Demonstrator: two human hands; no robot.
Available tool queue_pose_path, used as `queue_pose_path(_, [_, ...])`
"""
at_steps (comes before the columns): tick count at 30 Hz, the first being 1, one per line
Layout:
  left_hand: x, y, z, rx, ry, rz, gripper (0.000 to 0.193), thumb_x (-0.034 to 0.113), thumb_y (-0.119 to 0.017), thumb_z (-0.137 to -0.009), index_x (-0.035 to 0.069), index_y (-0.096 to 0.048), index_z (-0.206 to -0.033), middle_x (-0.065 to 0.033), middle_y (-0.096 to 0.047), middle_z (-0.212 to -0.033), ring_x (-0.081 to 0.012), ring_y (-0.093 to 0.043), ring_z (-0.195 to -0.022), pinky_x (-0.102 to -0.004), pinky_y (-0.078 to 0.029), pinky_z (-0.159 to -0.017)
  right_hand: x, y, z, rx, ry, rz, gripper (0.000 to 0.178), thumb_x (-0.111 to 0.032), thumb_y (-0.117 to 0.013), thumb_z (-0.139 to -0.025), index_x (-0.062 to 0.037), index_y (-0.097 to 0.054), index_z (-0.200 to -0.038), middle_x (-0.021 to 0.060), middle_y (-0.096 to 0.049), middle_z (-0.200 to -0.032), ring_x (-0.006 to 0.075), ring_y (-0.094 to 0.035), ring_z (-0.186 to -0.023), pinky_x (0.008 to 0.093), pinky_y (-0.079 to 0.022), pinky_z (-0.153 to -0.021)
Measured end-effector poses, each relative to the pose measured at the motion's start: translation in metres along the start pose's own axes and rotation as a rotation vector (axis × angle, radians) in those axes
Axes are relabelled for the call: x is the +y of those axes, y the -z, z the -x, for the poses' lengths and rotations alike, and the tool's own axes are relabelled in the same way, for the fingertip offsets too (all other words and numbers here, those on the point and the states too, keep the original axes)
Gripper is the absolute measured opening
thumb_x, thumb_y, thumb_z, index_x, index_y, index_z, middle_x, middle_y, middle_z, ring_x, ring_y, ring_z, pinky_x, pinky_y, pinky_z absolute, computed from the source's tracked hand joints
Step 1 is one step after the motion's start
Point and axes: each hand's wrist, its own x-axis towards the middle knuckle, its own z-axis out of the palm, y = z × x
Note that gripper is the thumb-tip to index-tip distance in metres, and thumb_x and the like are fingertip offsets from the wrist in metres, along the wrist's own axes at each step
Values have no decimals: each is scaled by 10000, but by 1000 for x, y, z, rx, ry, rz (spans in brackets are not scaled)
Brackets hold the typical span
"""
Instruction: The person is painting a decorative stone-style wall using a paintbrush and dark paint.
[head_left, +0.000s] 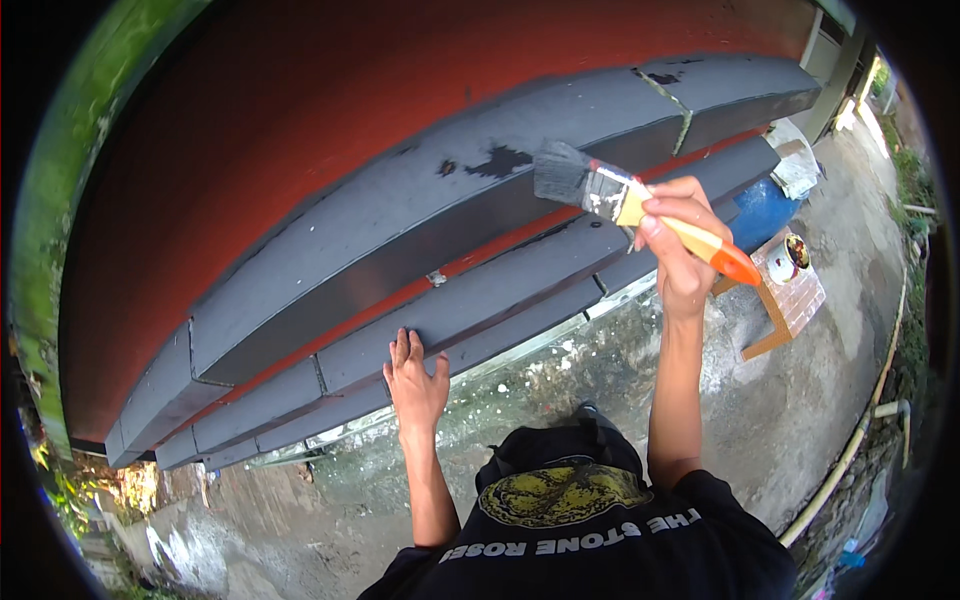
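My right hand (684, 228) is closed around the yellow handle of a paintbrush (610, 192), whose tip end is orange. Grey paint coats its bristles and spatters the metal band. The bristles are at the front edge of the upper grey ledge (400, 195), beside a dark, wet-looking patch (500, 161); whether they touch it I cannot tell. Lower down, my left hand (412, 378) rests with fingers stretched out on a lower grey ledge (375, 357) and holds nothing.
Behind the ledges rises a red wall (330, 90). To the right, a small wooden bench (790, 300) carries a paint can (788, 258), near a blue drum (762, 215). A pale pipe (845, 475) runs along the concrete floor's right edge.
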Motion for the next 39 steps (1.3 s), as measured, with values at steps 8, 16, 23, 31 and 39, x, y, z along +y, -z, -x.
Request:
queue_pose_path(8, [16, -9, -8, -80, 76, -162, 691, 267, -685, -862, -54, -451, -1428, -262, -323, -1572, -483, -308, -1441, -629, -280, -1142, -21, 84, -34, 238, 186, 94, 164, 1, -643, -850, 54, -679, -1001, 179, -596, -1037, 171, -558, -667, 259, -462, -571])
queue_pose_path(16, [14, -12, -12, -84, 104, -179, 666, 267, -680, -866, -25, -477, -1428, -224, -349, -1574, -470, -347, -1427, -643, -280, -1134, 4, 86, -33, 278, 95, 354, 137, 59, -695, -806, 30, -732, -935, 159, -671, -971, 225, -659, -858, 304, -526, -770])
queue_pose_path(23, [16, -21, -16, -37, 141, -267, 640, 260, -694, -845, -40, -522, -1383, -269, -402, -1519, -486, -418, -1370, -520, -344, -1136, 6, 66, -5, 22, 96, 119, 138, 1, -766, -756, -3, -769, -894, 146, -689, -937, 215, -675, -838, 310, -536, -751])
queue_pose_path(31, [5, -24, -19, -39, 120, -222, 616, 270, -687, -849, -18, -540, -1373, -226, -406, -1538, -464, -413, -1384, -644, -310, -1109, 2, 80, 7, 233, 140, 211, 109, 30, -742, -760, 8, -753, -866, 166, -676, -961, 230, -681, -822, 303, -552, -711])
queue_pose_path(39, [13, -20, -20, -54, 138, -259, 622, 278, -683, -847, -21, -542, -1373, -225, -407, -1538, -452, -433, -1370, -650, -298, -1117, 15, 62, 2, 312, 108, 331, 144, 70, -710, -796, 33, -740, -932, 160, -664, -1002, 232, -681, -871, 314, -577, -720])
